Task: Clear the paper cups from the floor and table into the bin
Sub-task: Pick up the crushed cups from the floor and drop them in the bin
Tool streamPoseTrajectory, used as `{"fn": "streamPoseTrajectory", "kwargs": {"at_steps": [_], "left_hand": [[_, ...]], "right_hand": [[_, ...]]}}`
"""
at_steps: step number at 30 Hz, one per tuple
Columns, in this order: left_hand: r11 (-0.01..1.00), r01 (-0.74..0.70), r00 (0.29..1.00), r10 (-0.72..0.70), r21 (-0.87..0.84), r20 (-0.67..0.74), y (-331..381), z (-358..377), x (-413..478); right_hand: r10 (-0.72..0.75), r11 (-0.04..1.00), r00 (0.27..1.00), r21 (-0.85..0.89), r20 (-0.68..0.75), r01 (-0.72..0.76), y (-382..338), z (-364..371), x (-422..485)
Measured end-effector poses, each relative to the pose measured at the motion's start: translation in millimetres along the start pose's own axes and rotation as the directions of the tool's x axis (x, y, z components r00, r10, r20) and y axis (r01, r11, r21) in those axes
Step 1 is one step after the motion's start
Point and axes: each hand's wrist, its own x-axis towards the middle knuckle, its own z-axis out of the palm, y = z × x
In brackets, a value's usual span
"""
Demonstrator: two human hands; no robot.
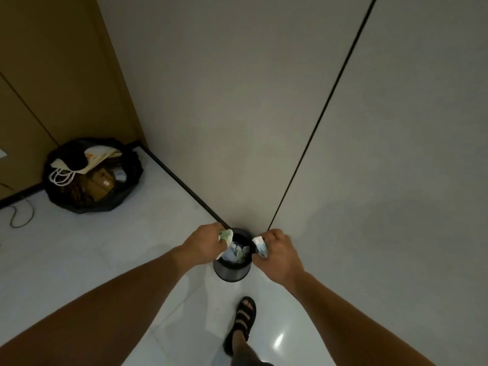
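Note:
A small round black bin [231, 272] stands on the white floor against the wall, with crumpled paper cups [237, 253] inside. My left hand [203, 244] hovers over the bin's left rim and grips a crushed white-and-green paper cup [225, 236]. My right hand [277, 253] is at the bin's right rim, holding a crushed white-and-blue paper cup [260, 245]. Both cups sit just above the bin's opening.
A large black rubbish bag [92, 177] filled with paper bags and cardboard sits at the far left by a brown door. A thin cable [22, 215] loops on the floor near it. The grey wall rises right behind the bin. My sandalled foot [243, 319] stands below it.

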Motion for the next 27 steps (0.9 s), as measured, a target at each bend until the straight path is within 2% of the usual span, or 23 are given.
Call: {"fn": "streamPoseTrajectory", "kwargs": {"at_steps": [6, 11, 20, 27], "left_hand": [[0.99, 0.144, 0.982, -0.144, 0.005, 0.121, -25.1, 8.9, 105.4], [0.98, 0.195, 0.96, -0.182, -0.045, 0.213, -56.1, 49.0, 188.4], [0.977, 0.215, 0.907, -0.202, 0.005, 0.37, -176.8, 194.9, 338.6], [0.993, 0.119, 0.909, -0.119, 0.025, 0.4, -232.7, 284.4, 417.6]], "right_hand": [[0.03, 0.999, 0.981, -0.03, 0.194, -0.024, 32.8, 31.9, 95.6], [0.136, 0.991, 0.937, -0.037, 0.323, -0.132, 68.1, 80.7, 149.3], [0.318, 0.938, 0.859, -0.005, 0.4, -0.345, 139.8, 277.4, 255.9], [0.375, 0.909, 0.813, -0.002, 0.446, -0.418, 188.1, 397.4, 283.6]]}}
